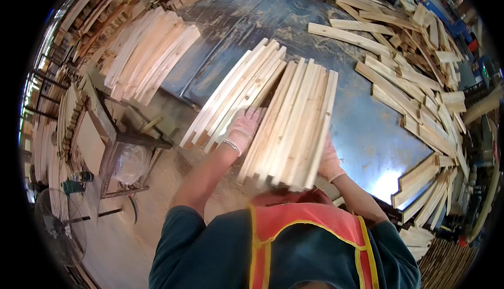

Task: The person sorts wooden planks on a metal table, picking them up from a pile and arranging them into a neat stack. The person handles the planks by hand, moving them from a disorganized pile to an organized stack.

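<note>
Clasping the strip bundle [294,124] between them, the left hand [244,130] and right hand [329,161] should press evenly, lest strips slip or catch the stack [240,87] beside the left hand.

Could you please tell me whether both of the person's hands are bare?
No, the left hand and the right hand each wear a pale pink glove.

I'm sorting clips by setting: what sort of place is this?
Probably a woodworking shop: a bundle of long pale wooden strips, a jumbled heap of pale wooden boards, and a broad dark, dust-streaked worktable.
</note>
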A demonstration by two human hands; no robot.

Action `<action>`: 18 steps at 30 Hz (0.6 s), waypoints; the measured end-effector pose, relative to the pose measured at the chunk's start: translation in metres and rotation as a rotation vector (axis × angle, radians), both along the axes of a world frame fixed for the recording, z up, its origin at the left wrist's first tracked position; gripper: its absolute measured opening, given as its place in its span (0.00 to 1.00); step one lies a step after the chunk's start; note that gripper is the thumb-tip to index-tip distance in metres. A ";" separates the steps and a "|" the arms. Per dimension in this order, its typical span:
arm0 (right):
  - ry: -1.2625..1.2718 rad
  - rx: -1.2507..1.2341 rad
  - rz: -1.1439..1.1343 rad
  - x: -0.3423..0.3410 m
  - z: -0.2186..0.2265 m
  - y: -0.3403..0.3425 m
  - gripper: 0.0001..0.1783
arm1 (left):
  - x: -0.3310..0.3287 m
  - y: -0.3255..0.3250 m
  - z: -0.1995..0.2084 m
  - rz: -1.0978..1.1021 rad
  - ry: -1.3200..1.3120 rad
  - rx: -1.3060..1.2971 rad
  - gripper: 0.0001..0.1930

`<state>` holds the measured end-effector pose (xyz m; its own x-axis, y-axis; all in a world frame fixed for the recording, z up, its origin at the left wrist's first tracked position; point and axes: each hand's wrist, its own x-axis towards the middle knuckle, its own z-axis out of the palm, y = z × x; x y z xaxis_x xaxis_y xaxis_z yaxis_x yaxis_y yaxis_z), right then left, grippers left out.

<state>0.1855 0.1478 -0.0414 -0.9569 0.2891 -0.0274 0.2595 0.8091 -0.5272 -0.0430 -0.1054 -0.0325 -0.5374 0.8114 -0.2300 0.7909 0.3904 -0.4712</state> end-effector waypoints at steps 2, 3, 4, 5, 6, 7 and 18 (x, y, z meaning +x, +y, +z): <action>-0.129 0.159 -0.109 -0.005 -0.018 -0.019 0.53 | -0.001 -0.009 0.000 0.089 -0.253 0.115 0.32; -0.186 0.092 -0.097 -0.005 -0.009 -0.014 0.53 | 0.002 -0.008 0.021 0.047 -0.244 0.083 0.33; -0.234 0.019 -0.076 -0.012 -0.001 -0.008 0.53 | 0.001 -0.011 0.036 0.014 -0.227 0.047 0.33; -0.283 -0.056 -0.053 -0.016 0.007 -0.004 0.53 | -0.006 -0.021 0.037 -0.089 -0.229 0.146 0.27; -0.303 -0.409 -0.104 -0.016 0.023 0.000 0.53 | -0.010 -0.020 0.053 0.045 -0.328 0.163 0.26; -0.314 -0.761 -0.160 -0.017 0.043 0.008 0.54 | -0.021 -0.015 0.082 0.179 -0.423 0.180 0.25; -0.481 -0.740 -0.193 -0.058 -0.004 -0.016 0.68 | -0.072 -0.121 0.054 1.169 -0.756 0.645 0.36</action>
